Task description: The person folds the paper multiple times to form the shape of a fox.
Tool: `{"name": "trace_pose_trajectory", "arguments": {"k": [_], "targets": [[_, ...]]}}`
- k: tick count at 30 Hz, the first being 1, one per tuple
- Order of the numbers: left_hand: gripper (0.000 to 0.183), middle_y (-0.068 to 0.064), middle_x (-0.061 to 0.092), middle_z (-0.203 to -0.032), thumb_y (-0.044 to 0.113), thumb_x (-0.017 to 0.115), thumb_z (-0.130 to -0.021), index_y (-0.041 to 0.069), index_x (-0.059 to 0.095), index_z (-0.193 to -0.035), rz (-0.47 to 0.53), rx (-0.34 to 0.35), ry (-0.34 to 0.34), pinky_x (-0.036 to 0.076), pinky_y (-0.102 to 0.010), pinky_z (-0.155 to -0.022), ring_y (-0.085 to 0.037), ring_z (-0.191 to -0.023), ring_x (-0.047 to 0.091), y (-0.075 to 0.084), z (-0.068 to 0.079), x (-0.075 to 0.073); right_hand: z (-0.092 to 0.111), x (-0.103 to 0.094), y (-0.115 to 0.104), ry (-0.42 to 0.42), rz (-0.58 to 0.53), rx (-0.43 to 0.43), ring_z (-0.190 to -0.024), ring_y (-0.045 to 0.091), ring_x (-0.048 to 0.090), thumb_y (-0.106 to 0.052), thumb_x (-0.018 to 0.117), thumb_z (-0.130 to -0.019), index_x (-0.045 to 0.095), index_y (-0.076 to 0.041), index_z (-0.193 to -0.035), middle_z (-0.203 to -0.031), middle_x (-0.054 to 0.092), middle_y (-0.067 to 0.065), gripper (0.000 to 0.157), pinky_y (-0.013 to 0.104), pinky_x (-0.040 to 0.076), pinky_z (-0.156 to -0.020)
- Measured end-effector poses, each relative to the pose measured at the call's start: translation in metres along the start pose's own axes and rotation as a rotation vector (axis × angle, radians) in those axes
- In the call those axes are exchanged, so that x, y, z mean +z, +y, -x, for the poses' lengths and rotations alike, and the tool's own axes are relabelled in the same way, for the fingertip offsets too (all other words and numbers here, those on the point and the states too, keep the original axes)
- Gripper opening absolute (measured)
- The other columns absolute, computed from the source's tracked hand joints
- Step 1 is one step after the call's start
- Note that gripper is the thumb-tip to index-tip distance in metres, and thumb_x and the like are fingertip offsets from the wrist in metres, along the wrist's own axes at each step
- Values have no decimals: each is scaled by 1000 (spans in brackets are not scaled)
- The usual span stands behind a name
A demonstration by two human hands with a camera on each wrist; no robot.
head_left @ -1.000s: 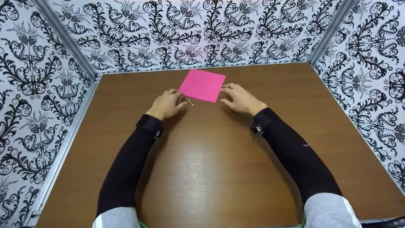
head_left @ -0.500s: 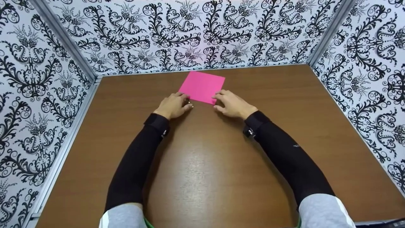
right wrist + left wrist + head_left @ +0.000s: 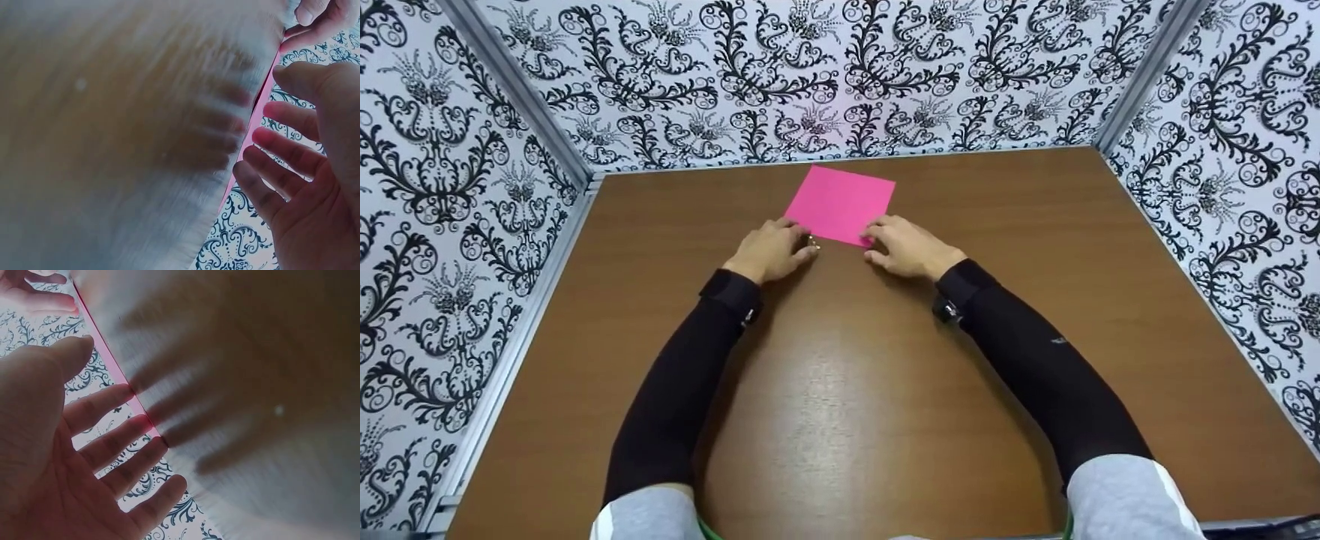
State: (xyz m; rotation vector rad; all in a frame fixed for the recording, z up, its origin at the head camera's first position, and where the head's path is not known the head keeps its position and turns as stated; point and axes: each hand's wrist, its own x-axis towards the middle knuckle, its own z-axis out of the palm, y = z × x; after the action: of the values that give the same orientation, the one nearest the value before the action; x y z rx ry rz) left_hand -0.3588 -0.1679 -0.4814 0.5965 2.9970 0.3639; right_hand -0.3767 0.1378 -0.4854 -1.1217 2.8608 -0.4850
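A flat square sheet of pink paper [image 3: 840, 202] lies on the wooden table [image 3: 825, 390]. My left hand [image 3: 769, 251] rests at its near left corner, fingers extended and fingertips at the edge. On the near right corner are the fingertips of my right hand [image 3: 915, 247]. Both wrist views show the left fingers [image 3: 112, 441] and right fingers [image 3: 281, 163] spread and fairly straight beside the thin pink edge. Tiny shiny light specks [image 3: 813, 241] show between the left thumb and forefinger; what they are is too small to tell.
A patterned black-and-white back wall [image 3: 840, 82] rises just behind the paper. Similar panels [image 3: 427, 225] stand on both sides, joined by grey metal rails [image 3: 514, 86]. Bare brown tabletop extends in front of the hands.
Both hands have come inward and slightly nearer to me. The right hand went from beside the paper onto its near right corner; the paper has hardly shifted. Over the last half second little differs.
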Motion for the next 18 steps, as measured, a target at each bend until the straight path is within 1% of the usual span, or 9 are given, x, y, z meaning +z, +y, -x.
{"name": "trace_pose_trajectory", "arguments": {"k": [4,6,13,18], "targets": [[58,-17,59,-174,49,60,-120,13,65,-165,10,3,1,52,-68,-129,-50,-158,58,1,6,-1,2,0,-2,10,16,-48,-137,44,72,-20,75,-114,79,3,-137,-142,76,24,33,57,55,-128],[57,-17,60,-173,49,60,-120,13,66,-164,17,1,1,52,-67,-129,-50,-157,58,2,9,-1,3,1,-3,13,20,-64,-133,43,74,-19,75,-114,81,3,-134,-137,78,24,31,57,57,-125],[55,-17,64,-167,48,61,-119,13,68,-161,7,5,-3,55,-68,-125,-50,-153,62,5,15,-2,8,0,-4,11,10,-59,-133,43,74,-19,74,-114,81,2,-135,-137,78,22,30,57,57,-125],[53,-16,66,-165,46,63,-119,13,70,-160,4,15,3,56,-68,-124,-49,-152,63,6,20,-1,12,-2,-6,21,0,-76,-130,42,76,-16,75,-113,82,2,-133,-135,79,22,28,57,59,-123]]}}
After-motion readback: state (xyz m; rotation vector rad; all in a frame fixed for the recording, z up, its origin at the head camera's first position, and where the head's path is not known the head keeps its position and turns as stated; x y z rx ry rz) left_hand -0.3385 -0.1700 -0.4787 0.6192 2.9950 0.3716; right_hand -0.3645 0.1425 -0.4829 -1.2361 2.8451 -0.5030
